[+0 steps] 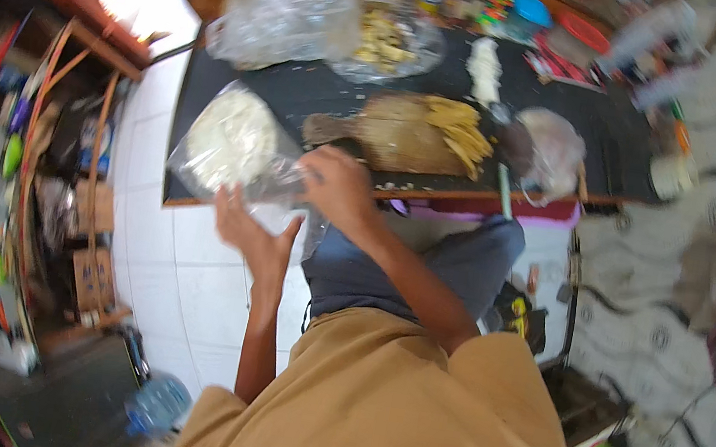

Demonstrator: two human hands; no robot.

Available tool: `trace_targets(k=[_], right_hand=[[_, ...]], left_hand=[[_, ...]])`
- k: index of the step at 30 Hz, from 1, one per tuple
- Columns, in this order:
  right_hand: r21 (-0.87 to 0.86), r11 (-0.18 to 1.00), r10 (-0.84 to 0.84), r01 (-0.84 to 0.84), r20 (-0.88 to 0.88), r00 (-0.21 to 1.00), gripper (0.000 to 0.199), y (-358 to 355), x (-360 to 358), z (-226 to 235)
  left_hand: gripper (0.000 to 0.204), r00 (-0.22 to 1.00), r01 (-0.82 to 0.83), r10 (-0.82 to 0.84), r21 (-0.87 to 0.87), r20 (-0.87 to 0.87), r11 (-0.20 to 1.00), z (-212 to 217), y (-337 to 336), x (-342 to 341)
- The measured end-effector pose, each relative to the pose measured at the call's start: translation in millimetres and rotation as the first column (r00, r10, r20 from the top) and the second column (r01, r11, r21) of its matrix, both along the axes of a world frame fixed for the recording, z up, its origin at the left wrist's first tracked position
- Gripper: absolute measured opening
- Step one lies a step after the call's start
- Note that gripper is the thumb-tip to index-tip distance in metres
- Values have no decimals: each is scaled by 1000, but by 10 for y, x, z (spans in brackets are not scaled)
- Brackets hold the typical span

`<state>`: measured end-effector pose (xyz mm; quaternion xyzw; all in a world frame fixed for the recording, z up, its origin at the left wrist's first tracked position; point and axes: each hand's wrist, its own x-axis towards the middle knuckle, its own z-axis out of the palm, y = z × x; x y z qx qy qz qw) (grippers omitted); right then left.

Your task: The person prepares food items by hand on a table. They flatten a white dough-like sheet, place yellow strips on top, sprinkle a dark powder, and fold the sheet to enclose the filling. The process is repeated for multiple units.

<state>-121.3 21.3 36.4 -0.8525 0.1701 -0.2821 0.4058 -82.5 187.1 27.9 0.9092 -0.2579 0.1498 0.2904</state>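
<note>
A clear plastic bag (232,140) filled with something white and shredded lies at the near left corner of a low black table (303,92). My right hand (338,186) grips the twisted neck of that bag. My left hand (249,231) is spread open just below the bag, fingers apart, close to its lower edge. A wooden cutting board (394,132) lies behind my right hand, with a pile of yellow strips (461,130) on its right half.
A large crumpled clear bag (284,3) and a clear bag of yellow pieces (388,40) stand at the back of the table. A white lump (487,68) and another plastic bag (551,150) lie to the right. White floor tiles (188,264) and a water jug (157,403) are on my left.
</note>
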Motion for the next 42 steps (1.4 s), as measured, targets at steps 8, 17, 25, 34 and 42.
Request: trace_targets(k=[8, 17, 25, 34, 42], right_hand=[[-104, 943, -320, 317, -7, 948, 14, -96, -296, 269], [-115, 927, 344, -358, -122, 931, 35, 48, -489, -19], [-87, 962, 230, -259, -254, 939, 41, -22, 441, -389], [-382, 883, 82, -274, -449, 890, 38, -30, 804, -393], [-237, 945, 102, -227, -446, 889, 27, -133, 903, -444]], left_hand=[[24, 974, 31, -128, -454, -184, 891, 381, -82, 97], [16, 951, 167, -274, -513, -141, 842, 431, -218, -210], [14, 895, 168, -367, -570, -254, 805, 340, -357, -430], [14, 868, 183, -414, -600, -273, 779, 299, -328, -394], [13, 865, 163, -422, -646, -270, 746, 283, -336, -394]])
